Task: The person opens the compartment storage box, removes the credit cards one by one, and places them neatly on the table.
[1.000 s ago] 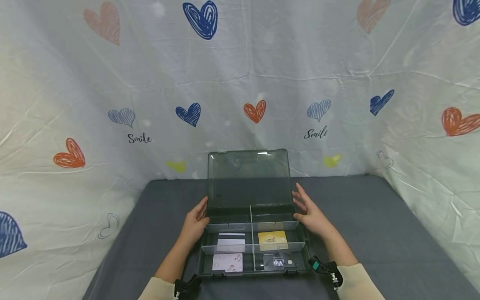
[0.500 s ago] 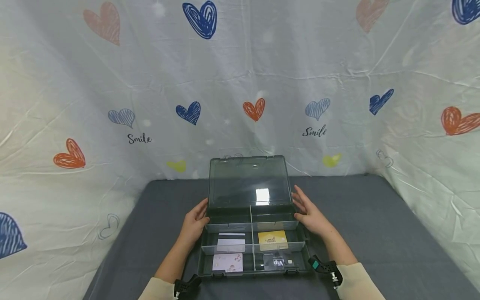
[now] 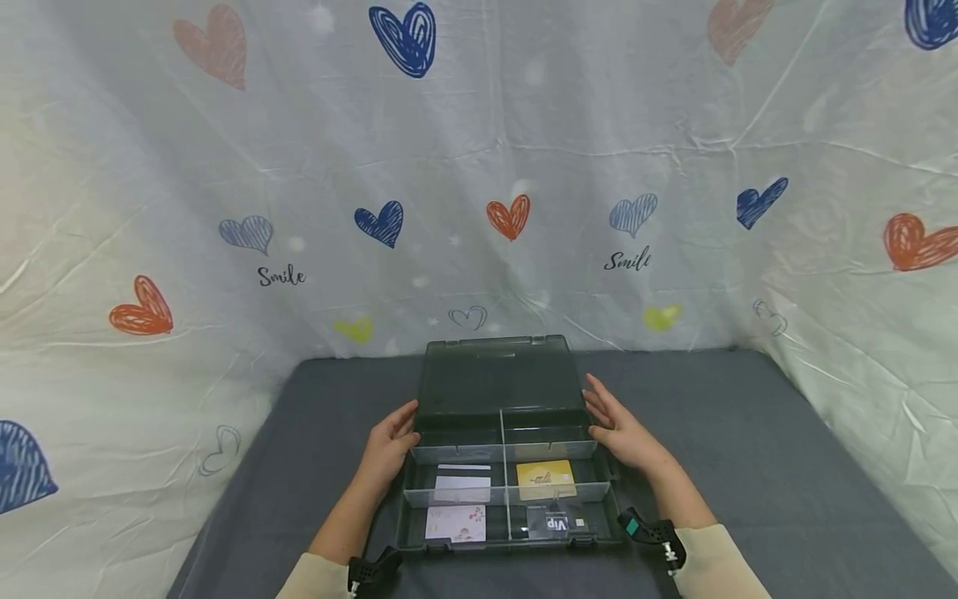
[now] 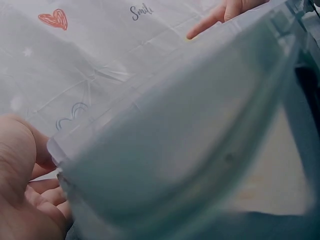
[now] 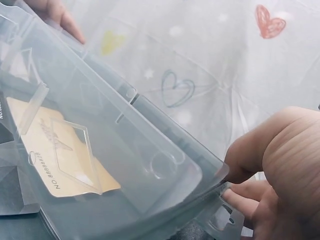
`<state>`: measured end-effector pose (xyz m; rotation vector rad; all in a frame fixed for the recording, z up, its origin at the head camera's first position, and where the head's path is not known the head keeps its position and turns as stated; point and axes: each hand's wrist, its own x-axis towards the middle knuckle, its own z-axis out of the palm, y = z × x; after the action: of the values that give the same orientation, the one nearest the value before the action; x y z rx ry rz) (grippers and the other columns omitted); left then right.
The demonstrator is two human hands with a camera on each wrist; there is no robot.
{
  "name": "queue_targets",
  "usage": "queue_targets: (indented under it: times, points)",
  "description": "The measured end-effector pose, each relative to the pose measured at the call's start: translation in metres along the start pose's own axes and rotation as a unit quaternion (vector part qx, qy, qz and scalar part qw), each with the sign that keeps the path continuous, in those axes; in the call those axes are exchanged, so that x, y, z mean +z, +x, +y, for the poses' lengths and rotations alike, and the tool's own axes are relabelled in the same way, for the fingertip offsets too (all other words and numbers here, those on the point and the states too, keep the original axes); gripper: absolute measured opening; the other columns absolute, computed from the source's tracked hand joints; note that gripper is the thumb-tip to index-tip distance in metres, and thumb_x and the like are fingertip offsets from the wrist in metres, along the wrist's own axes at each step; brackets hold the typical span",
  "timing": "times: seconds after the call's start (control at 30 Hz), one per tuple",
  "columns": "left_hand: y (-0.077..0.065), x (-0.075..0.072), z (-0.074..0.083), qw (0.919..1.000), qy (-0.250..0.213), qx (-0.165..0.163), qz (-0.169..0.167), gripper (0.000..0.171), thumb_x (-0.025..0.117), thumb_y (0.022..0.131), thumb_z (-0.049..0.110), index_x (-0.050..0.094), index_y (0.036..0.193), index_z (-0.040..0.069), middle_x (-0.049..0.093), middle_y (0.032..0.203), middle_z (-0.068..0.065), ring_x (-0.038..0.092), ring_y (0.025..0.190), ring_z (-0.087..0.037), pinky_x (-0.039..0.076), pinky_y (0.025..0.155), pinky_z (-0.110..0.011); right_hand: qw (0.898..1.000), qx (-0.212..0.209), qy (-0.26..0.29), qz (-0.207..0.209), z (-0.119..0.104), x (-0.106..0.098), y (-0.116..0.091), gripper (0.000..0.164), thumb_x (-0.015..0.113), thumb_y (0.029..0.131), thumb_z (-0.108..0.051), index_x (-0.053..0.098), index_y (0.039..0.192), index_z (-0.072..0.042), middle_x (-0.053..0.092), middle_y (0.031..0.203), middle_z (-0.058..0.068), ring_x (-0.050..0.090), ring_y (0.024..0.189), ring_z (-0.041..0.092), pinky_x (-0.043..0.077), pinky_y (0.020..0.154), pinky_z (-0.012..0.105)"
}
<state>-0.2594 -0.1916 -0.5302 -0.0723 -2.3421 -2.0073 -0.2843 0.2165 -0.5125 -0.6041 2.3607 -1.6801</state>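
Observation:
A dark translucent compartment storage box [image 3: 550,449] lies on the table with its lid [image 3: 497,378] tilted back. My left hand [image 3: 385,445] holds its left side near the hinge, thumb by the rim and fingers beside the lid. On the right side, my right hand [image 3: 629,433] holds it likewise, its index finger extended away from me. A striped white card [image 3: 464,491] and a yellow card [image 3: 546,480] lie in the middle row. The front row has a pink-white card [image 3: 455,524] and a dark "Vip" card [image 3: 557,522]. Both wrist views show fingers at the box's corners, partly hidden.
The box rests on a dark grey tabletop [image 3: 718,466]. Behind it hangs a white curtain [image 3: 434,125] printed with hearts, close to the table's far edge. Clear dividers split the box into rows and two columns.
The lid has swung backward and lower, away from me. Both hands have shifted only slightly, staying at the box's sides. The cards have stayed in place.

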Motion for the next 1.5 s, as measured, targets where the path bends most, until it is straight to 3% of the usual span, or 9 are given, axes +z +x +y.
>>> queue_targets:
  times: [0.37, 0.57, 0.8, 0.93, 1.1, 1.27, 1.33, 1.4, 1.5]
  points:
    - [0.002, 0.002, 0.000, 0.9999, -0.010, -0.005, -0.012, 0.058, 0.054, 0.096, -0.013, 0.038, 0.152, -0.010, 0.034, 0.159, -0.028, 0.031, 0.147, -0.041, 0.035, 0.114, -0.047, 1.000, 0.004, -0.011, -0.005, 0.003, -0.002, -0.001, 0.077, 0.046, 0.101, 0.010, 0.002, 0.163, 0.000, 0.010, 0.164, 0.035, 0.014, 0.149, 0.053, 0.028, 0.113, 0.068]
    - [0.002, -0.004, 0.007, 0.9998, 0.008, 0.000, -0.019, 0.057, 0.057, 0.100, -0.005, 0.037, 0.153, -0.009, 0.034, 0.160, -0.026, 0.031, 0.148, -0.040, 0.031, 0.116, -0.050, 0.999, 0.017, -0.043, 0.004, -0.009, -0.005, -0.001, 0.073, 0.052, 0.107, -0.004, 0.006, 0.162, 0.003, 0.015, 0.163, 0.034, 0.019, 0.148, 0.052, 0.030, 0.114, 0.065]
    - [0.001, -0.010, 0.026, 0.9976, 0.028, 0.058, -0.023, 0.056, 0.056, 0.102, -0.005, 0.036, 0.155, -0.008, 0.040, 0.157, -0.025, 0.034, 0.147, -0.039, 0.029, 0.118, -0.048, 0.997, -0.011, -0.066, 0.024, -0.046, -0.012, -0.011, 0.059, 0.053, 0.108, -0.011, 0.027, 0.158, 0.006, 0.033, 0.158, 0.032, 0.034, 0.144, 0.050, 0.039, 0.110, 0.061]
    - [-0.007, -0.011, 0.032, 0.9923, 0.068, 0.097, -0.037, 0.057, 0.058, 0.102, -0.003, 0.038, 0.155, -0.005, 0.045, 0.155, -0.023, 0.037, 0.146, -0.038, 0.031, 0.117, -0.048, 0.998, -0.032, -0.062, 0.008, -0.067, -0.006, -0.023, 0.053, 0.055, 0.108, -0.016, 0.038, 0.154, 0.005, 0.044, 0.153, 0.028, 0.044, 0.139, 0.046, 0.044, 0.108, 0.053]
    - [-0.030, -0.015, 0.028, 0.9761, 0.118, 0.175, -0.053, 0.049, 0.062, 0.098, -0.008, 0.050, 0.146, -0.007, 0.054, 0.147, -0.023, 0.046, 0.138, -0.042, 0.040, 0.108, -0.047, 0.997, -0.021, -0.057, -0.039, -0.087, 0.008, -0.044, 0.051, 0.057, 0.108, -0.022, 0.045, 0.150, 0.003, 0.051, 0.149, 0.022, 0.051, 0.135, 0.041, 0.051, 0.103, 0.040]
    - [-0.052, -0.020, 0.022, 0.9407, 0.182, 0.283, -0.045, 0.050, 0.068, 0.091, -0.012, 0.060, 0.139, -0.002, 0.062, 0.139, -0.015, 0.056, 0.129, -0.040, 0.042, 0.110, -0.026, 0.995, -0.004, -0.071, -0.071, -0.101, 0.015, -0.061, 0.049, 0.059, 0.107, -0.024, 0.050, 0.147, 0.003, 0.058, 0.141, 0.020, 0.059, 0.126, 0.038, 0.055, 0.095, 0.038]
    - [-0.061, -0.020, 0.020, 0.9288, 0.203, 0.308, -0.035, 0.052, 0.072, 0.088, -0.011, 0.063, 0.138, 0.001, 0.064, 0.137, -0.011, 0.058, 0.128, -0.036, 0.039, 0.109, -0.017, 0.994, 0.004, -0.082, -0.076, -0.105, 0.017, -0.065, 0.049, 0.060, 0.106, -0.026, 0.053, 0.146, 0.002, 0.061, 0.138, 0.018, 0.061, 0.122, 0.034, 0.056, 0.092, 0.037]
    - [-0.067, -0.019, 0.017, 0.9214, 0.214, 0.324, -0.027, 0.054, 0.075, 0.085, -0.010, 0.064, 0.137, 0.002, 0.065, 0.136, -0.010, 0.059, 0.127, -0.035, 0.037, 0.108, -0.014, 0.993, 0.009, -0.093, -0.075, -0.106, 0.019, -0.065, 0.048, 0.061, 0.106, -0.028, 0.055, 0.144, 0.001, 0.063, 0.135, 0.016, 0.064, 0.118, 0.030, 0.056, 0.090, 0.036]
    - [-0.072, -0.015, 0.010, 0.9179, 0.205, 0.339, -0.030, 0.056, 0.079, 0.082, -0.009, 0.065, 0.135, 0.001, 0.066, 0.135, -0.015, 0.059, 0.128, -0.036, 0.035, 0.109, -0.014, 0.992, 0.015, -0.107, -0.072, -0.104, 0.021, -0.061, 0.046, 0.061, 0.105, -0.028, 0.058, 0.142, 0.000, 0.065, 0.131, 0.014, 0.065, 0.114, 0.027, 0.056, 0.087, 0.033]
